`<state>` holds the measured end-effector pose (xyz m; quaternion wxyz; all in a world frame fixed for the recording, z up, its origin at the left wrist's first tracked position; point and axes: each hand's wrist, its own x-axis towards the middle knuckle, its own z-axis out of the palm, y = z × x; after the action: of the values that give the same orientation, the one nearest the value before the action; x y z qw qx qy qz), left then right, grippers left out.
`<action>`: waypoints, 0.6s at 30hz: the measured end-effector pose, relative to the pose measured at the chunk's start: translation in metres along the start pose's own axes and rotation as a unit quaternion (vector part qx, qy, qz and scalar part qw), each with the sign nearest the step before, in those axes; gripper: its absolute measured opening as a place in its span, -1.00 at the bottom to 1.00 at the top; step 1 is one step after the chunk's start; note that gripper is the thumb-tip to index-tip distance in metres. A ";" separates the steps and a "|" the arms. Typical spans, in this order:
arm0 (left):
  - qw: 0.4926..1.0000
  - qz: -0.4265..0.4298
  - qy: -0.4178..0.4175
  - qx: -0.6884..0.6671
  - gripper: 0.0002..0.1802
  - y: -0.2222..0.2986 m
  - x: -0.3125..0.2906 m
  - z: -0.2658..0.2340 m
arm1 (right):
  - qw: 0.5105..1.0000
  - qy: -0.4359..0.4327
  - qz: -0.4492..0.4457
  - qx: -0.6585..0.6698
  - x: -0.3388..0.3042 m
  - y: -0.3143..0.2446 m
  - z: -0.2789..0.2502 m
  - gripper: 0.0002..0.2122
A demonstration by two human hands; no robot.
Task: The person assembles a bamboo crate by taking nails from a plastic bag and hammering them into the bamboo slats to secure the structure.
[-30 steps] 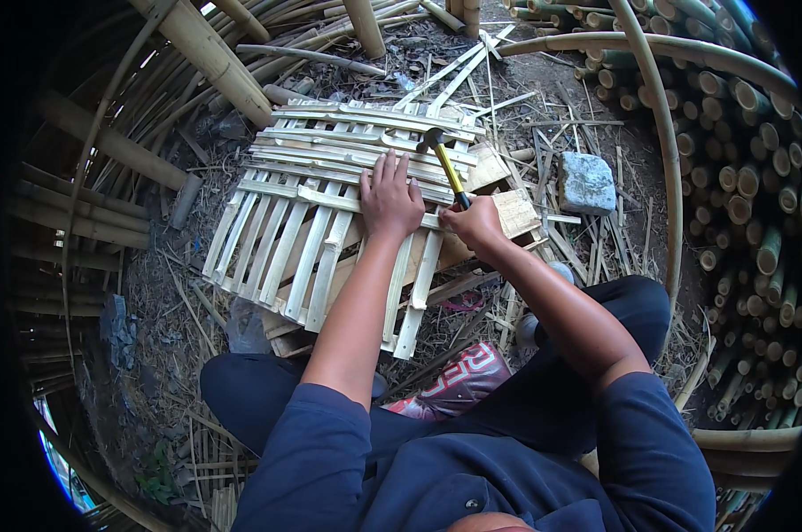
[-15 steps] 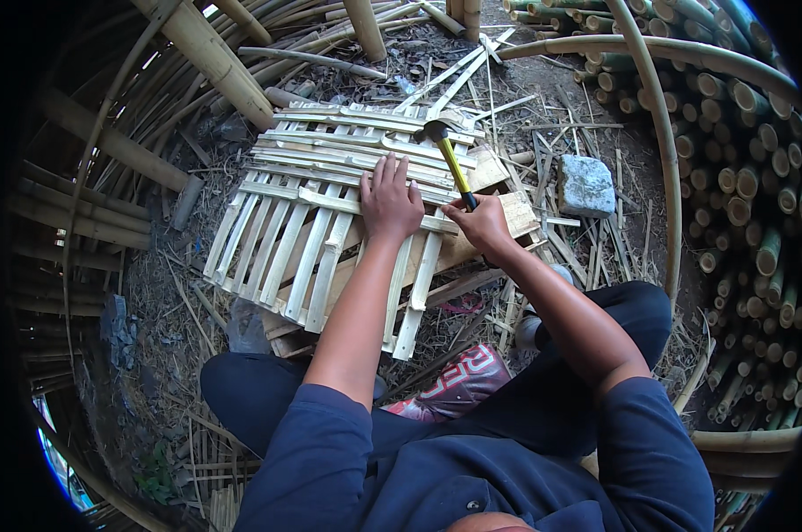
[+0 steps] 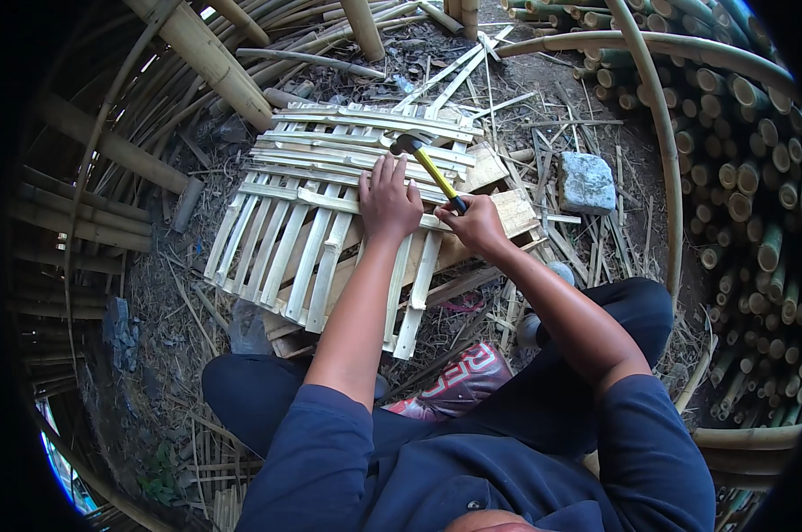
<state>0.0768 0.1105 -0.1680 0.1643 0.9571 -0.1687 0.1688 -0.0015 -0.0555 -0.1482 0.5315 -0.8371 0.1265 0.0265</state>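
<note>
A panel of crossed, split bamboo slats (image 3: 326, 253) lies in front of me. My left hand (image 3: 390, 202) lies palm down on its crosswise slats, fingers stretched forward and holding nothing I can see. My right hand (image 3: 476, 223), just to the right, is closed around the dark grip of a claw hammer (image 3: 436, 174) with a yellow handle. The hammer's head hangs over the far slats, close beyond my left fingertips. Under the panel, wooden boards (image 3: 514, 213) show at the right side.
A pale stone block (image 3: 586, 184) sits right of the boards. Cut bamboo poles (image 3: 747, 177) are stacked at the far right, and a curved bamboo pole (image 3: 662, 133) rises before them. A red printed bag (image 3: 459, 381) lies between my legs. Bamboo scraps litter the ground.
The hammer head has swung left and slightly down, nearer my left fingertips. My right hand has shifted slightly left with it. My left hand stays in place.
</note>
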 end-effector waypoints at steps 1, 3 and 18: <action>1.000 -0.001 0.000 0.000 -0.37 0.000 0.000 0.000 | 1.000 -0.005 0.001 -0.002 0.001 0.001 0.000 -0.75; 1.000 -0.001 -0.002 -0.002 -0.37 0.000 0.000 0.000 | 1.000 -0.014 0.002 -0.006 0.002 0.002 -0.001 -0.75; 0.970 0.123 0.058 -0.200 -0.65 -0.003 -0.003 -0.014 | 0.999 -0.026 -0.029 -0.015 -0.002 0.006 -0.007 -0.77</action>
<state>0.0712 0.1193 -0.1573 0.3395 0.8655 -0.3053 0.2059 -0.0054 -0.0638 -0.1505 0.5225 -0.8474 0.0878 0.0346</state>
